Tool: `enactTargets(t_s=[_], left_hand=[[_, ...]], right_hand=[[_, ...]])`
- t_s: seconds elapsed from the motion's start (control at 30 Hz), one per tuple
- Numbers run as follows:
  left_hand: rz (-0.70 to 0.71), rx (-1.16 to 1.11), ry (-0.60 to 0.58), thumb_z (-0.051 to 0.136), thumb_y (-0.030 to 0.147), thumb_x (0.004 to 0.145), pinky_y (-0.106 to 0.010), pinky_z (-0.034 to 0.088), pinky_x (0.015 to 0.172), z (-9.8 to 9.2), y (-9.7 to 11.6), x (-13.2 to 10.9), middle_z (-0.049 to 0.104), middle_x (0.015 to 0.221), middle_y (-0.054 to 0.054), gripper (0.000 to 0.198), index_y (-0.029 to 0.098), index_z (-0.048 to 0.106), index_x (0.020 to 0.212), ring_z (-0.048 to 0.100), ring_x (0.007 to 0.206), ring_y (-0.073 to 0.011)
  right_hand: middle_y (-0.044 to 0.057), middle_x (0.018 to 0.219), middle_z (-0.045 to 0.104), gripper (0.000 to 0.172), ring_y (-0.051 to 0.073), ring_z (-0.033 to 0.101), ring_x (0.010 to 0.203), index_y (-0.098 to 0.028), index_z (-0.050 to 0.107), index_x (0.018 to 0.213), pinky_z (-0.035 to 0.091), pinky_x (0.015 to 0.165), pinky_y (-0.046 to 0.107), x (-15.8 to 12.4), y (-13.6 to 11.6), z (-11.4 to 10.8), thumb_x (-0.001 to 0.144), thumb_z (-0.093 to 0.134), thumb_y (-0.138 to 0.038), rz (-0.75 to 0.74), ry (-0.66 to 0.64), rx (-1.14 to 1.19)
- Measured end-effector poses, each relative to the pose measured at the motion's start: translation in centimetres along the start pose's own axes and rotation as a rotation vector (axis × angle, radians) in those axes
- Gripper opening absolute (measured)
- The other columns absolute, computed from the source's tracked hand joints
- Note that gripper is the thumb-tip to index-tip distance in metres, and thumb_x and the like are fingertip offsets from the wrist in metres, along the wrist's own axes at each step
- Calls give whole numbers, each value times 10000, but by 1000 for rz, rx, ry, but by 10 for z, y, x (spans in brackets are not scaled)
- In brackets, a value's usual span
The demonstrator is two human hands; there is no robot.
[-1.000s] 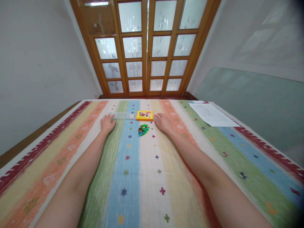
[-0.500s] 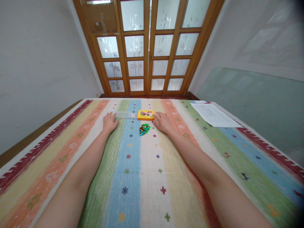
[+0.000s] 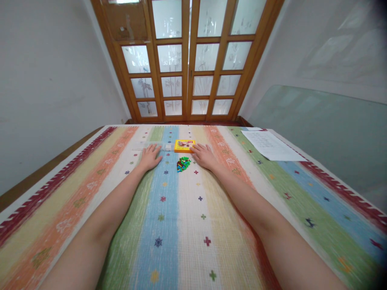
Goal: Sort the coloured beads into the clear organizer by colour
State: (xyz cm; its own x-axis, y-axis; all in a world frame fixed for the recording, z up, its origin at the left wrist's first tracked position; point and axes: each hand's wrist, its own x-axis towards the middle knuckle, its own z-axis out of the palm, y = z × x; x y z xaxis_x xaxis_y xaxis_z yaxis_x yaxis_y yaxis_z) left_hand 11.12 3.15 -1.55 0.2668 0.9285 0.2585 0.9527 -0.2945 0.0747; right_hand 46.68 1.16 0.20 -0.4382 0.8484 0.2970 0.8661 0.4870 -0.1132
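Observation:
My left hand (image 3: 150, 156) lies palm down with its fingers spread, over the near edge of a clear plastic bag (image 3: 139, 146) stretched out flat on the cloth. Just right of the bag is a small yellow box (image 3: 184, 146) with a picture on its top. The fingertips of my right hand (image 3: 203, 155) rest at the box's right end, fingers apart; whether they press on it I cannot tell. Between the hands, a little nearer to me, sits a small pile of green, blue and brown toy bricks (image 3: 183, 164).
A striped tablecloth (image 3: 163, 229) covers the table. Printed white sheets (image 3: 272, 146) lie at the far right. Beyond the table stands a wooden door with glass panes (image 3: 187, 78), and a pale green panel (image 3: 320, 129) leans at the right.
My left hand has slid to the right along the clear bag, toward the yellow box. My right hand has shifted slightly left onto the box's end. The brick pile stays put.

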Motion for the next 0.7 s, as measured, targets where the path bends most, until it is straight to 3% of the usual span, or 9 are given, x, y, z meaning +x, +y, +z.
enactTargets(t_s=[0.17,0.43,0.7], left_hand=[[-8,-17,4,503,487,986,-653,238,1231,0,-2,1,365,1677,-99,618,302,446,1573,300,1551,-353],[3,-50,41,516,432,979,-676,219,1230,-1,-5,0,409,1652,-96,573,301,494,1536,337,1526,-346],[23,-35,51,519,461,985,-637,226,1238,-1,1,1,397,1654,-115,602,292,473,1562,328,1530,-350]], right_hand=[[68,1636,433,483,333,322,1518,-317,484,1545,178,1218,700,2,5,6,1083,341,-324,30,-8,-9],[49,1655,408,519,325,306,1536,-338,455,1566,189,1226,669,7,13,15,1061,374,-254,42,-15,-9],[69,1647,419,506,337,335,1518,-318,468,1560,207,1215,666,10,14,17,1061,383,-303,44,18,-3]])
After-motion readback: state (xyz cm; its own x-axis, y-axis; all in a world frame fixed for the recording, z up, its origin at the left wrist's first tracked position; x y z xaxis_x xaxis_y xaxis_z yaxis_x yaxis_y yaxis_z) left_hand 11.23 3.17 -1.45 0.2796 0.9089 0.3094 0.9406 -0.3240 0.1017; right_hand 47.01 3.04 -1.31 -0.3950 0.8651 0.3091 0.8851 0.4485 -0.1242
